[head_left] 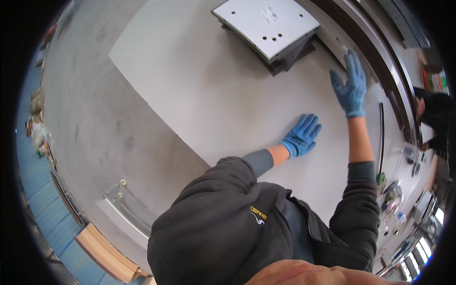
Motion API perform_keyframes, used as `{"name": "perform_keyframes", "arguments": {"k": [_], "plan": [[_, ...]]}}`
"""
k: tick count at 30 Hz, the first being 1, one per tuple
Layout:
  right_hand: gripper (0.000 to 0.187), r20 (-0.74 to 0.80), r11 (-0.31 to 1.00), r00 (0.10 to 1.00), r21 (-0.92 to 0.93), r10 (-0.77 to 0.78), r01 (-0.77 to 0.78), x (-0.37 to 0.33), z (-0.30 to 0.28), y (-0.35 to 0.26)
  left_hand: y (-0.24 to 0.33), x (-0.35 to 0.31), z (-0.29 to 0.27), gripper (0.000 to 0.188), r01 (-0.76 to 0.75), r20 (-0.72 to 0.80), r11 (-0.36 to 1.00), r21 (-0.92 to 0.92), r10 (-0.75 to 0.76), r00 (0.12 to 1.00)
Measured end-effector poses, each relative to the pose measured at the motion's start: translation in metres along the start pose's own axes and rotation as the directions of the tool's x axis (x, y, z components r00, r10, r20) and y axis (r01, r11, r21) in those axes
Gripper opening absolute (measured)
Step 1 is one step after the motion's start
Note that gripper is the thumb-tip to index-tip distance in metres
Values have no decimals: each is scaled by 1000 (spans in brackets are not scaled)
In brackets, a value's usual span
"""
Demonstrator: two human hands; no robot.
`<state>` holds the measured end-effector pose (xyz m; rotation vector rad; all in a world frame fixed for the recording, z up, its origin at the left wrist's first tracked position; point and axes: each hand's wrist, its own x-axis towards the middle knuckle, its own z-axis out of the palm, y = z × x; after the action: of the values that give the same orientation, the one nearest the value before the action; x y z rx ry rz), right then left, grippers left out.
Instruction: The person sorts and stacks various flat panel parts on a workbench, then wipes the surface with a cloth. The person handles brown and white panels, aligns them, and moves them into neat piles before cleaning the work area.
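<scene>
My left hand (302, 136), in a blue work glove, lies palm down on the light grey board (228, 114) with its fingers spread. The glove on my right hand (352, 86) is the same. Its fingers are stretched out and the thumb stands apart, and the fingertips reach to the edge of a long dark brown and pale profile (390, 80). Whether they touch it I cannot tell. Beyond both hands, a stack of plates is topped by a white plate (287, 26) with several round holes and a label. Darker pieces (292, 57) stick out beneath it.
A thin black strip (381, 137) lies right of my right arm. Small tools and clear containers (394, 197) clutter the right side. Another person in dark clothes (434, 118) stands at the far right. Wooden panels (107, 251) rest at lower left by a blue floor (42, 190).
</scene>
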<state>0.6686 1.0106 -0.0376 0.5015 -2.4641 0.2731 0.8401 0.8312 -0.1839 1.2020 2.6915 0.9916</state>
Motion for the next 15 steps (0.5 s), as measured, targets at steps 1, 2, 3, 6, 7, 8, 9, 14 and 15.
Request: {"name": "perform_keyframes", "arguments": {"k": [1, 2, 3, 6, 7, 8, 9, 14, 15], "plan": [[64, 36, 996, 995, 20, 90, -91, -36, -10, -18, -5, -7, -3, 73, -33, 28, 998, -47, 35, 999], [63, 50, 986, 988, 79, 144, -148, -71, -16, -32, -21, -19, -10, 75, 5, 49, 995, -97, 0, 999], [63, 45, 967, 974, 119, 220, -224, -112, -31, -47, -39, -44, -20, 78, -13, 26, 987, -162, 17, 1000], [63, 220, 903, 881, 3, 419, -430, -227, -82, -76, -124, -174, -113, 82, 357, -68, 913, 198, -350, 934], [63, 244, 881, 854, -5, 460, -473, -260, -100, -82, -149, -221, -150, 79, 506, -247, 789, 349, -443, 862], [61, 231, 841, 812, -69, 537, -536, -289, -118, -83, -171, -267, -186, 77, 680, -411, 556, 477, -543, 732], [60, 210, 800, 772, -131, 600, -586, -314, -133, -82, -190, -310, -224, 77, 882, -484, 298, 366, -748, 454], [57, 44, 581, 589, -243, 807, -777, -398, -173, -61, -192, -392, -277, 83, 870, -608, -305, 388, -794, -8], [57, 19, 539, 554, -257, 832, -802, -411, -181, -58, -181, -372, -251, 83, 821, -651, -202, 534, -718, 247]]}}
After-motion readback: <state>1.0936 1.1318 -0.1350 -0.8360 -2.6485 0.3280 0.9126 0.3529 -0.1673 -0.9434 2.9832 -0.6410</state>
